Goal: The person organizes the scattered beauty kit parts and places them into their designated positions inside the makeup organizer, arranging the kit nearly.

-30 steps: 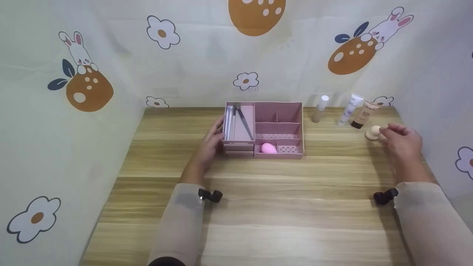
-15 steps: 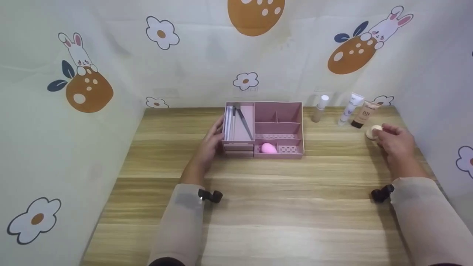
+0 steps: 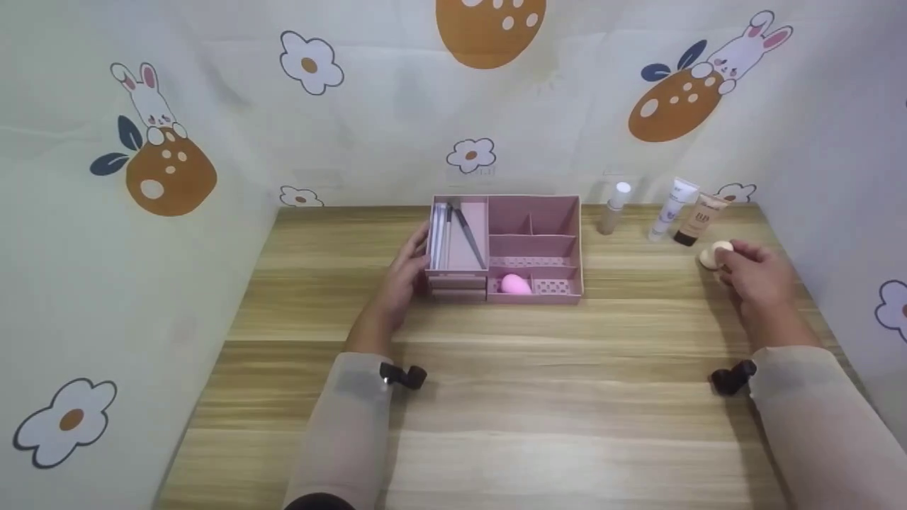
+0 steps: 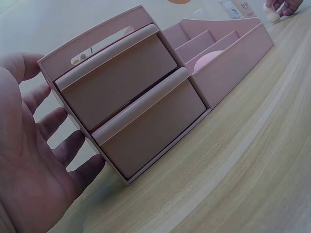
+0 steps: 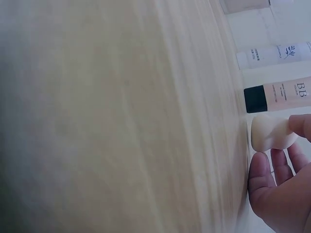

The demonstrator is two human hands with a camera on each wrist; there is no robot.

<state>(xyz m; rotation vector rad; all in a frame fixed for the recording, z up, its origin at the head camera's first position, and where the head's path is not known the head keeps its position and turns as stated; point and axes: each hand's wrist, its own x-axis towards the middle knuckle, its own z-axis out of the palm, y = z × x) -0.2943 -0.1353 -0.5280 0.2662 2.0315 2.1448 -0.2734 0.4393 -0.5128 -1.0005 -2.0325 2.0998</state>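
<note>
My right hand (image 3: 762, 276) pinches a cream-coloured makeup sponge (image 5: 265, 132), narrow-waisted like a gourd, between thumb and fingers at the table's right side. In the right wrist view its wide end is down at the tabletop. The left hand (image 3: 404, 280) rests its extended fingers along the left side of a pink desk organizer (image 3: 535, 299); the left wrist view shows those fingertips (image 4: 95, 165) at the side panel. Two closed drawers (image 4: 146, 131) face front. Makeup brushes (image 3: 468, 234) lie in the organizer's top left tray, and a pink makeup sponge (image 3: 516, 285) sits in a front compartment.
Right of the organizer stand a white-capped bottle (image 3: 614, 209), a white tube (image 3: 671, 211) and a beige BB cream tube (image 3: 700, 221) with a black cap down. A printed cloth (image 3: 382, 106) walls the wooden table (image 3: 538, 397) at back and sides.
My right hand has moved slightly left, its thumb and fingers coming further round the cream makeup sponge. The left hand and the organizer have stayed put.
</note>
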